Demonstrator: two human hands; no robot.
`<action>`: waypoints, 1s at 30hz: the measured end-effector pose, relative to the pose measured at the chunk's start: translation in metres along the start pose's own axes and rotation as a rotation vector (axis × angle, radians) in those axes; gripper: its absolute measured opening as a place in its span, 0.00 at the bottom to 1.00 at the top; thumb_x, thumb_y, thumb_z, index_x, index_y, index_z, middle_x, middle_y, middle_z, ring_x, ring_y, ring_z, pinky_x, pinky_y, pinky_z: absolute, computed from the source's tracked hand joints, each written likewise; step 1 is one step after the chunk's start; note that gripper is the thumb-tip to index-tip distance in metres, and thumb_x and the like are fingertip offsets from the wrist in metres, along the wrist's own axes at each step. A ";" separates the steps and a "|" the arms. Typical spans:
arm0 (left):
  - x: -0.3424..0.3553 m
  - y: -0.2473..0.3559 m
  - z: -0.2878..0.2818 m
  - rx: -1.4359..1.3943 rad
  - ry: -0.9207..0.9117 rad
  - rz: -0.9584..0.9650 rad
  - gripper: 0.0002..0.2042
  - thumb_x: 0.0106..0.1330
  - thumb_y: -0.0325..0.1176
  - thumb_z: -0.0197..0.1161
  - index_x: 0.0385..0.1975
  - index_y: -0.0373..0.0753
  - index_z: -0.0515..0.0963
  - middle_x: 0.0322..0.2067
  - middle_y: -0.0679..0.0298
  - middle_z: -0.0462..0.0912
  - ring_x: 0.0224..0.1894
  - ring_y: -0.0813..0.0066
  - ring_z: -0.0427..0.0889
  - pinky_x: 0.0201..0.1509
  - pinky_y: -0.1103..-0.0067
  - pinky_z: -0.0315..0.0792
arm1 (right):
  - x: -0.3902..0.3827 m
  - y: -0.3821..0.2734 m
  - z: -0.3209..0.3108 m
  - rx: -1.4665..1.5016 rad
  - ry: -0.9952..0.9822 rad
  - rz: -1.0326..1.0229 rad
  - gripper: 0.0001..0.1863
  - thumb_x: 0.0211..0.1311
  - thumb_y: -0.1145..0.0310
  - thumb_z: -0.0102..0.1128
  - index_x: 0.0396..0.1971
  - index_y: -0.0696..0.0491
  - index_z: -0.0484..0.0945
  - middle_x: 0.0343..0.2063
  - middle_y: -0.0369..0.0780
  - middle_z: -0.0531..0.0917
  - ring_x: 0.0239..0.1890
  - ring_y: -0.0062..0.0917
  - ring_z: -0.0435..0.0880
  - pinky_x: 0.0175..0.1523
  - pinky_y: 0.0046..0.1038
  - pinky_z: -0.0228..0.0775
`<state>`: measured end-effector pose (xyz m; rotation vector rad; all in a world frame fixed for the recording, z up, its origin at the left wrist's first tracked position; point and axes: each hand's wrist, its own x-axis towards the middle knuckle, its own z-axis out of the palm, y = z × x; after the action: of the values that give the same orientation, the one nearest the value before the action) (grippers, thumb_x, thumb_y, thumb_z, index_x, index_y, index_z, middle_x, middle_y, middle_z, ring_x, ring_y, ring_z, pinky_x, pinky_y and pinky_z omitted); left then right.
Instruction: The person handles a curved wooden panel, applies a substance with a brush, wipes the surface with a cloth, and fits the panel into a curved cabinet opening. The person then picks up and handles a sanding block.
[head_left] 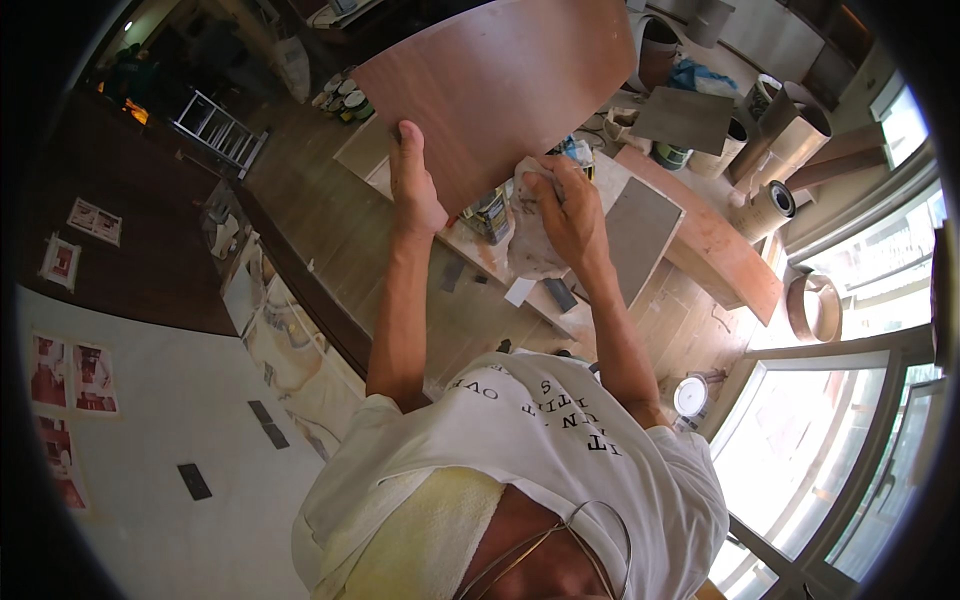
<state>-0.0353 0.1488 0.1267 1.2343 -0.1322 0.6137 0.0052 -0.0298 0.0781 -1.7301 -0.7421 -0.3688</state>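
A curved reddish-brown wooden panel (490, 80) is held up at the top of the view. My left hand (415, 175) grips its lower-left end, thumb up along the edge. At the panel's lower edge, my right hand (570, 205) is closed on a crumpled whitish cloth (530, 250), which hangs down over the work board (475, 250). A tin (485, 218) stands on the board just below the panel, partly hidden. A small white card (520, 291) and a dark block (559, 293) lie on the board near the cloth.
A long curved wooden piece (730, 260), cylinders (800, 135), cans (350, 98) and loose sheets (680, 120) sit around the board. An aluminium ladder (218, 130) lies back left, with people (135, 70) beyond. A pale wall (150, 420) is at left, glazed frames (775, 450) at right.
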 end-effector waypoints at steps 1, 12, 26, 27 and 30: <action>0.000 -0.001 0.000 -0.029 -0.005 -0.012 0.35 0.74 0.58 0.42 0.68 0.34 0.53 0.63 0.55 0.64 0.63 0.62 0.69 0.65 0.64 0.68 | 0.000 -0.001 0.001 -0.010 0.003 0.020 0.13 0.65 0.69 0.58 0.44 0.62 0.76 0.37 0.51 0.82 0.40 0.43 0.81 0.46 0.33 0.70; 0.005 -0.007 -0.018 -0.151 -0.034 -0.025 0.35 0.73 0.59 0.43 0.69 0.36 0.53 0.64 0.55 0.64 0.64 0.61 0.68 0.66 0.62 0.65 | -0.019 0.014 0.013 0.027 -0.158 0.124 0.13 0.66 0.66 0.58 0.42 0.61 0.78 0.35 0.50 0.83 0.38 0.39 0.81 0.46 0.32 0.70; 0.001 -0.005 -0.033 -0.194 0.020 -0.050 0.35 0.73 0.58 0.45 0.68 0.37 0.55 0.64 0.57 0.65 0.64 0.61 0.67 0.66 0.63 0.65 | -0.105 0.224 0.003 -0.471 0.119 0.331 0.26 0.62 0.68 0.61 0.61 0.52 0.68 0.55 0.47 0.75 0.56 0.43 0.75 0.56 0.43 0.67; -0.001 -0.006 -0.035 -0.176 0.047 -0.048 0.35 0.73 0.58 0.45 0.69 0.37 0.55 0.64 0.57 0.65 0.64 0.61 0.67 0.66 0.63 0.65 | -0.097 0.206 0.010 -0.452 0.158 0.236 0.27 0.62 0.68 0.61 0.61 0.52 0.68 0.55 0.47 0.75 0.56 0.43 0.75 0.58 0.44 0.66; -0.003 -0.010 -0.031 -0.207 0.050 -0.075 0.35 0.73 0.58 0.46 0.69 0.37 0.55 0.64 0.57 0.65 0.64 0.61 0.67 0.66 0.62 0.65 | -0.060 0.112 0.021 -0.385 0.216 0.071 0.25 0.62 0.71 0.60 0.60 0.52 0.69 0.56 0.46 0.75 0.58 0.42 0.74 0.62 0.42 0.62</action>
<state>-0.0398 0.1739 0.1069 1.0188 -0.1038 0.5508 0.0296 -0.0430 -0.0476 -2.0297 -0.4714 -0.6723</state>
